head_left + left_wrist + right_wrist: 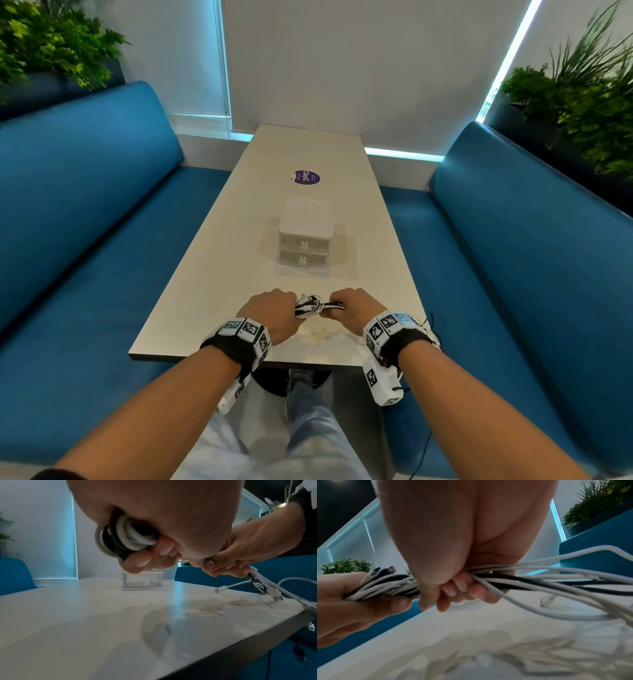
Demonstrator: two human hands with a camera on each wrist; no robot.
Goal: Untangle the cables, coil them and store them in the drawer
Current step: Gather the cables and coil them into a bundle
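Both hands are raised just above the near end of the long white surface [239, 219], with a bundle of white and black cables [310, 307] stretched between them. The left hand [274, 313] is clenched around the coiled part of the bundle; in the left wrist view its fingers [137, 562] curl under several thick white and dark loops [126, 536]. The right hand [352, 308], at 3 o'clock from the left hand and near it, grasps the same bundle where the strands run straight, its fingers [462, 586] wrapped over white and black lines. Past the right hand the loose cable ends [565, 577] fan out toward 3 o'clock, some trailing over the surface's near right corner, with a white plug [221, 588] lying on the surface. Two metal-tipped plugs [383, 571] stick up out of the left hand's grip. At 12 o'clock from the hands, well apart from them, stands a small white drawer unit [305, 236] with two stacked drawers, both closed. Farther on at 12 o'clock lies a round purple sticker [307, 177]. Blue benches [85, 212] flank the surface on both sides.
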